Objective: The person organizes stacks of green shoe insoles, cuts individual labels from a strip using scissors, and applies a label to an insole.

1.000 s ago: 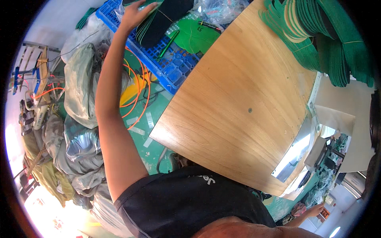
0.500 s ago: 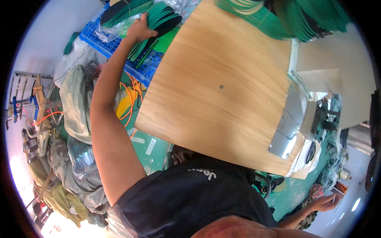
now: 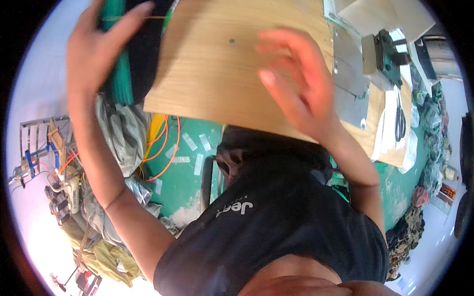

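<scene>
My left hand [image 3: 96,61], slightly blurred, grips a banded bundle of insoles [image 3: 121,74] at the upper left. The bundle shows stacked green edges and a flat black face, with a thin tan band across it. Held up close to the camera, it hangs beside the left edge of a wooden tabletop [image 3: 212,84]. Over the right part of that tabletop, my right hand [image 3: 306,81] is raised with fingers curved, apart and empty. Its fingertips are smeared by motion.
A metal plate [image 3: 348,79] and a small block-shaped machine [image 3: 382,59] sit along the table's right side. Black-handled scissors [image 3: 399,121] lie near its right corner. Orange hoses [image 3: 165,153] cross the green floor at left, near grey plastic sheeting [image 3: 123,133].
My left hand has lifted the insole bundle off the blue crate and brought it nearer. My right hand has come from the lower right to above the table. The view has shifted.
</scene>
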Demonstrator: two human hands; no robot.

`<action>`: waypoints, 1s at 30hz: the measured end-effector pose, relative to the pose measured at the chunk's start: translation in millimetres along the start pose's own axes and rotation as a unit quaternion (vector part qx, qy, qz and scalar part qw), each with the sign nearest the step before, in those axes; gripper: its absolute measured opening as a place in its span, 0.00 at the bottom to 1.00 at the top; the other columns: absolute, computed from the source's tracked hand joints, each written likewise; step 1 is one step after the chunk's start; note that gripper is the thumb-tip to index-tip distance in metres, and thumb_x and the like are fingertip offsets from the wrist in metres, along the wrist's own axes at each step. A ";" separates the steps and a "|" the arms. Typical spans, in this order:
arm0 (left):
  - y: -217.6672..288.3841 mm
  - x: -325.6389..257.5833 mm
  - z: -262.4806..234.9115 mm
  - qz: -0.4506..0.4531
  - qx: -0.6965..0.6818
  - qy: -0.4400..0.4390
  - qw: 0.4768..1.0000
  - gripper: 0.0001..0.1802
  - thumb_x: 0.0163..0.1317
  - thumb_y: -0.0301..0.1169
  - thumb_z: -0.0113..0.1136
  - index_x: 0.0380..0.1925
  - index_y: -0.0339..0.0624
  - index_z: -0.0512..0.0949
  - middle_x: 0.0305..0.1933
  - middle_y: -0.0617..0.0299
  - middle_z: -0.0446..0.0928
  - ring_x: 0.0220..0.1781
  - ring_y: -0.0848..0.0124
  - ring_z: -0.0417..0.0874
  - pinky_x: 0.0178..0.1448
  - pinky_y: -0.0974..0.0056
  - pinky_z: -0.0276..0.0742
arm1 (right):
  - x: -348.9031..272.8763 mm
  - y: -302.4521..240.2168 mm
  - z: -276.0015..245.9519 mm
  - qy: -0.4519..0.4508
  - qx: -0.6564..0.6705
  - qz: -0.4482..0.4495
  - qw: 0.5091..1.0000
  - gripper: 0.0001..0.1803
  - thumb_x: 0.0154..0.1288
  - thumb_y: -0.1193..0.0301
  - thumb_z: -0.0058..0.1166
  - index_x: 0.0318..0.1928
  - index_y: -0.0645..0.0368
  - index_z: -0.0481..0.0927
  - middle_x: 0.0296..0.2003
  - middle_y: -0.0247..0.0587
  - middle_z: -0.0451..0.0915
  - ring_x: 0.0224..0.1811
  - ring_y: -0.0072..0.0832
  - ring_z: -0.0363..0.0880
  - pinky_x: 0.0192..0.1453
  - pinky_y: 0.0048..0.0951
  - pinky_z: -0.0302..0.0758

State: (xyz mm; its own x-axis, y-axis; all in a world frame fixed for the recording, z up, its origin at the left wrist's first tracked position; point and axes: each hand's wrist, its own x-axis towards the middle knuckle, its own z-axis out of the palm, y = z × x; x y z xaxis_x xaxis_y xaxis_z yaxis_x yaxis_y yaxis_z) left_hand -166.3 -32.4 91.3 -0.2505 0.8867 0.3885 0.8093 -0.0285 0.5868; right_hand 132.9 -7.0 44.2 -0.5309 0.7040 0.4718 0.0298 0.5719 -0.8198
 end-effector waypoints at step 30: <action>46.4 -50.9 89.3 -0.003 -0.118 -0.206 0.971 0.51 0.53 0.41 0.71 0.72 0.36 0.53 0.72 0.43 0.58 0.73 0.56 0.61 0.72 0.57 0.60 | -10.1 51.8 -32.7 -0.088 -0.093 0.074 0.989 0.45 0.54 0.64 0.68 0.65 0.76 0.59 0.56 0.63 0.74 0.59 0.44 0.75 0.62 0.35 0.71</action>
State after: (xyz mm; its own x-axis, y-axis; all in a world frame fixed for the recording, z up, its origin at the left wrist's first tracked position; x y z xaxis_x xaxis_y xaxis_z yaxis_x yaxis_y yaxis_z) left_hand -68.6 -37.6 35.4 0.0179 0.9953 0.0955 0.6513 -0.0840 0.7541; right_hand 167.5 29.2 7.5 -0.6471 0.7117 0.2735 0.2648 0.5462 -0.7947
